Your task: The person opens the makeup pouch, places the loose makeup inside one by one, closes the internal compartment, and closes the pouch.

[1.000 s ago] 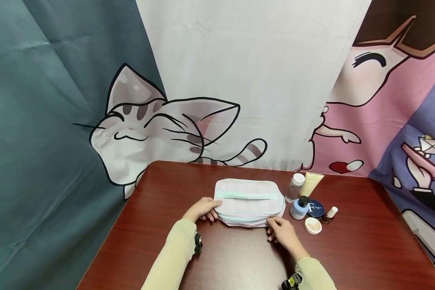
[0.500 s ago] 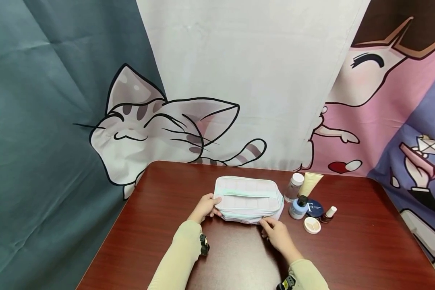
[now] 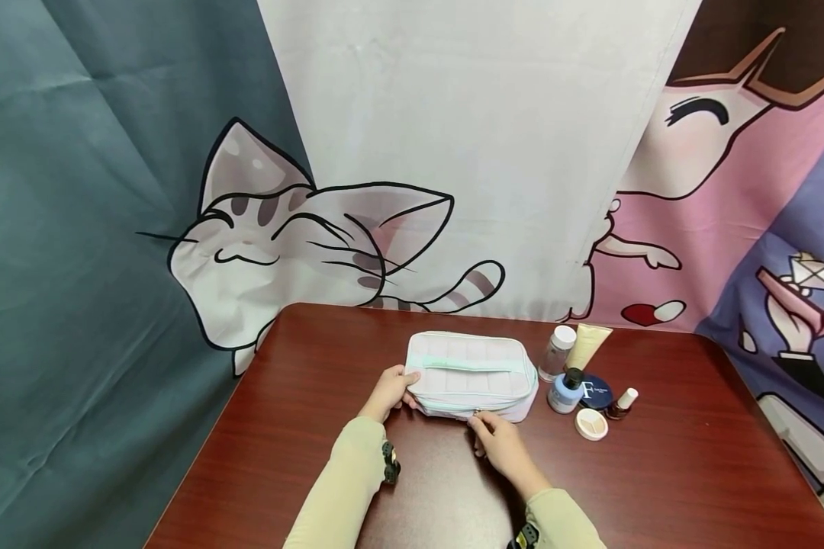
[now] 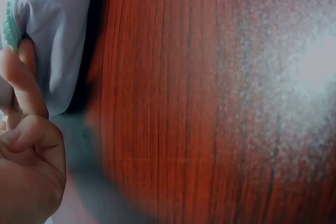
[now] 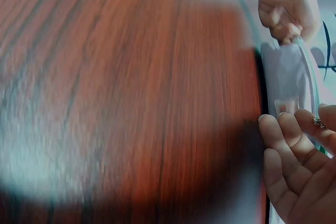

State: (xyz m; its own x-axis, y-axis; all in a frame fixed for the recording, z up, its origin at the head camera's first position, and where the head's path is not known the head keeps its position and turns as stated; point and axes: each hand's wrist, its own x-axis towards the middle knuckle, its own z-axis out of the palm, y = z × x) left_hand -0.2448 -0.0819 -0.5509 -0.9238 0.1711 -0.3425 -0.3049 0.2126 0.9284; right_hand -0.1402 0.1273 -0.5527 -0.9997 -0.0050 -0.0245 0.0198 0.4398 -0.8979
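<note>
A pale lavender-white cosmetic bag (image 3: 467, 388) with a mint handle strap (image 3: 468, 366) and mint zipper (image 3: 446, 402) lies on the table. My left hand (image 3: 389, 390) grips its left front corner, thumb on top. In the left wrist view, the left fingers (image 4: 21, 77) hold the fabric at the zipper's end. My right hand (image 3: 503, 446) is at the middle of the bag's front edge. There, seen from the right wrist, thumb and forefinger pinch a small metal zipper pull (image 5: 318, 123), the other fingers curling below.
Right of the bag stand a white-capped clear bottle (image 3: 556, 354), a cream tube (image 3: 587, 347) and a blue bottle (image 3: 566, 393) with black cap. A dark blue compact (image 3: 597, 392), a round tricolour palette (image 3: 592, 425) and a nail polish bottle (image 3: 622, 405) lie nearby on the brown table (image 3: 693, 457).
My right hand has slid leftward along the bag's front edge with the zipper pull, from near the right corner to the middle. The bag shifted slightly back; my left hand moved slightly with it.
</note>
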